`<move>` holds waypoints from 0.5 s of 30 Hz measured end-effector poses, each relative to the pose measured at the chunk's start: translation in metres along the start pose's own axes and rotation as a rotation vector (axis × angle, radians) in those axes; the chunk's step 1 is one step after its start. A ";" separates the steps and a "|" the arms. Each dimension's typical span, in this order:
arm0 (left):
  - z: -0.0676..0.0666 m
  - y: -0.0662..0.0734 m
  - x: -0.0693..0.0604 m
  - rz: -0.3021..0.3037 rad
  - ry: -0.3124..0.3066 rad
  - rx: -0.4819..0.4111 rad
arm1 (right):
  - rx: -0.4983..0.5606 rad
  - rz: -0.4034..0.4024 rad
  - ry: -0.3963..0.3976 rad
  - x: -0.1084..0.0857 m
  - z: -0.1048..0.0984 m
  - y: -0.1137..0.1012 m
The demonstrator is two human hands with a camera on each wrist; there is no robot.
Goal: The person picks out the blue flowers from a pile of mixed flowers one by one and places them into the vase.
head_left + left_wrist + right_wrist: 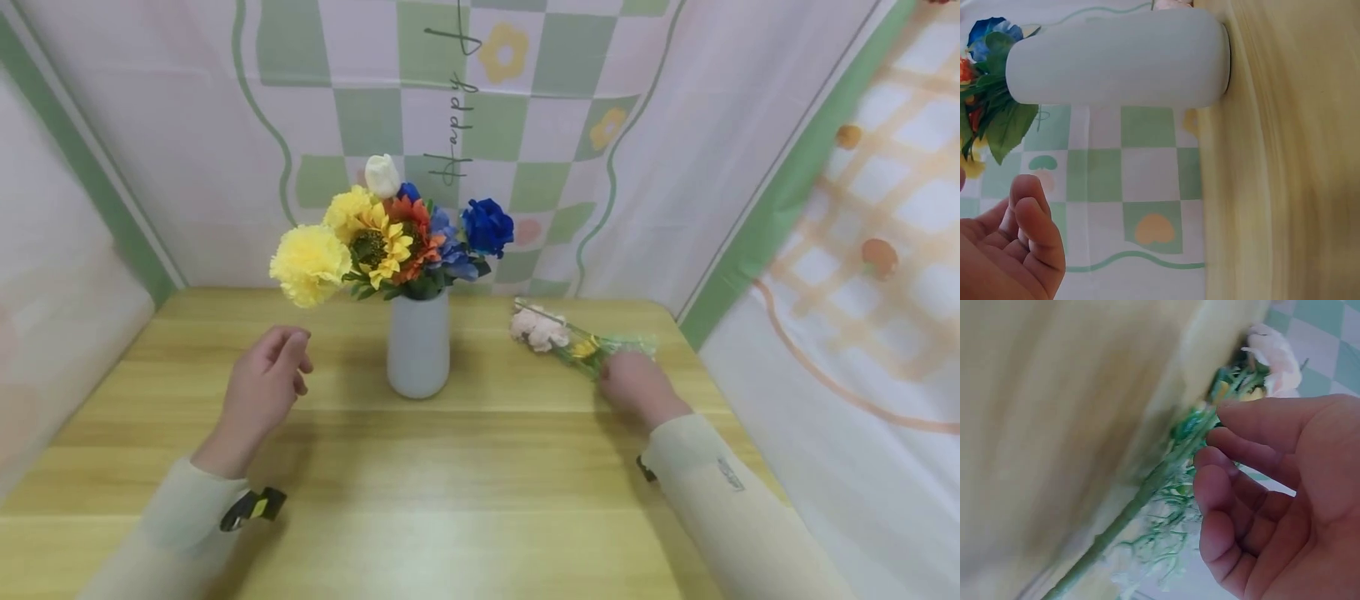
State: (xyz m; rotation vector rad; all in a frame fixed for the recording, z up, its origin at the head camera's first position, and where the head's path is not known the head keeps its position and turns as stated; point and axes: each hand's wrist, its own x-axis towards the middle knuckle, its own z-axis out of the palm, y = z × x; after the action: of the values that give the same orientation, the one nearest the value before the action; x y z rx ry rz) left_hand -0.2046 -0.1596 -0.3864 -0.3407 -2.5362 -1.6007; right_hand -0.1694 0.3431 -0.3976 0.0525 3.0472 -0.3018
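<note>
A white vase (pixel 418 346) stands upright on the table, filled with yellow, orange, blue and white flowers (pixel 386 246). My left hand (pixel 262 383) hovers to the left of the vase, fingers loosely curled and holding nothing; the left wrist view shows the vase (pixel 1116 59) apart from the hand. At the right, my right hand (pixel 637 385) is at the stems of several loose flowers lying on the table, among them a pale pink flower (pixel 538 327). In the right wrist view the thumb and fingertips, slightly parted, are at the green stem (pixel 1129 512), without closing round it.
The wooden table (pixel 420 475) reaches back to a hanging cloth (pixel 367 121) with green checks. Patterned cloths also hang at the left (pixel 67 275) and right (pixel 862 292) sides. White sprigs (pixel 1154 550) lie beside the stem.
</note>
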 end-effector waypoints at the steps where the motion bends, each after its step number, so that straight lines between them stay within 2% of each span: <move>1: -0.001 -0.001 -0.001 -0.003 0.001 -0.003 | 0.003 0.004 -0.003 -0.002 0.001 0.000; 9: -0.001 -0.007 -0.005 -0.023 -0.005 -0.024 | -0.026 0.031 0.013 -0.004 0.013 0.002; 15: -0.001 -0.007 -0.011 -0.046 -0.012 -0.024 | -0.036 0.018 0.028 -0.007 0.016 0.006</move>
State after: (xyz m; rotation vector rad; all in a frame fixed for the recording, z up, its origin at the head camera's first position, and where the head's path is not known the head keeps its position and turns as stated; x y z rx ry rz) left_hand -0.1955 -0.1647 -0.3941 -0.2972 -2.5540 -1.6511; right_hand -0.1609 0.3460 -0.4135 0.0826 3.0769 -0.2469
